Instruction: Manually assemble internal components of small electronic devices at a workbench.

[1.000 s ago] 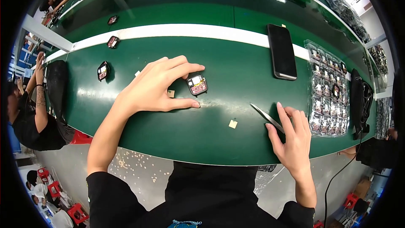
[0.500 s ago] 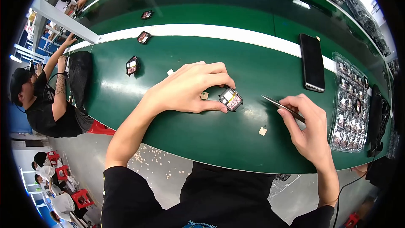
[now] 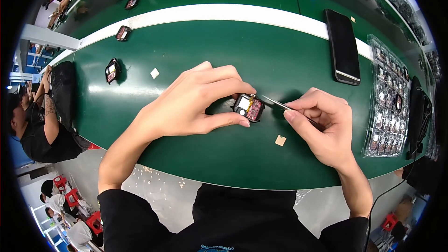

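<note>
A small black watch case (image 3: 249, 108), its inside showing a white block, red circuitry and a yellow strip, rests on the green table (image 3: 210, 158). My left hand (image 3: 198, 100) pinches it between thumb and fingers at its left side. In my right hand (image 3: 324, 123) is a pair of metal tweezers (image 3: 276, 102), tips pointing left and close to the case's upper right corner. Whether the tips touch it I cannot tell. A small cream square (image 3: 280, 140) lies below the tweezers, and a pale square (image 3: 155, 73) lies beyond my left forearm.
Similar watch cases stand at the far left, the nearest (image 3: 112, 70) on the table. A black phone (image 3: 343, 46) lies across the white strip (image 3: 210, 12). At right are a clear plastic tray (image 3: 367, 147) of wrapped parts and a black bag (image 3: 419, 116). A person (image 3: 39, 126) sits at left.
The tweezers have come closer to the watch case, which is turned slightly in my left hand. A small square beside my left palm no longer shows. The whole view has shifted.
</note>
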`<state>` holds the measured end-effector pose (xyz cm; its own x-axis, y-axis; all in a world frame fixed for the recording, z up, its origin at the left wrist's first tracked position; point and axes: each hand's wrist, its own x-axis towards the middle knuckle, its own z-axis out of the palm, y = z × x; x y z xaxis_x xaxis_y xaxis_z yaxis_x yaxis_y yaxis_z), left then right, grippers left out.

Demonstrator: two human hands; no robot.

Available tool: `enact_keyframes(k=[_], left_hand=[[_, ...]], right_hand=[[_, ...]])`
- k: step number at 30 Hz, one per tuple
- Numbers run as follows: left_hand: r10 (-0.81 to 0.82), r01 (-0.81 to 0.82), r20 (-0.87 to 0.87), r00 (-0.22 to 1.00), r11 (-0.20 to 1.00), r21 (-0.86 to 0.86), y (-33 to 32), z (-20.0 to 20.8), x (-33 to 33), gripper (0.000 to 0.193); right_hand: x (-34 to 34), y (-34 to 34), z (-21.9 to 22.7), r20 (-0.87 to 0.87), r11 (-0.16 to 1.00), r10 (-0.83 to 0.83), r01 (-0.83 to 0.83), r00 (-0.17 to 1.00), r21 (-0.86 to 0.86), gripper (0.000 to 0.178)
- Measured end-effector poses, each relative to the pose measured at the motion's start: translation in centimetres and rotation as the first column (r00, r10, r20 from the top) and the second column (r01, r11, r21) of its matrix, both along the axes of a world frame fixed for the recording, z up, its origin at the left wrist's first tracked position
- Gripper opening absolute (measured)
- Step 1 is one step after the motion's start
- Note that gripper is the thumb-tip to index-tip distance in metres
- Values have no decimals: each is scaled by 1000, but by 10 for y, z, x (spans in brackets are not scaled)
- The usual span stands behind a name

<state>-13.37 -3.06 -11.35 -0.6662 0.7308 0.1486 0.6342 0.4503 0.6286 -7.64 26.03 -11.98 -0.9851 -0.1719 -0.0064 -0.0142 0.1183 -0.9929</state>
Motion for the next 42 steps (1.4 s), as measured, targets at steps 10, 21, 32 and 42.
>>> enact_keyframes(k=[10, 21, 32, 42], left_hand=[[5, -4, -27, 1000, 999, 32, 2, -5, -5, 60], [5, -4, -42, 999, 1000, 29, 1, -8, -6, 64], [52, -51, -41, 998, 998, 40, 5, -7, -6, 59], [1, 0, -23, 1000, 998, 55, -1, -7, -13, 59]], right_hand=[[-10, -9, -4, -285, 941, 141, -40, 948, 335, 5], [-11, -11, -9, -329, 943, 131, -14, 935, 334, 7], [-6, -11, -11, -588, 879, 154, 162, 794, 448, 29], [-8, -10, -10, -526, 916, 151, 81, 837, 393, 23]])
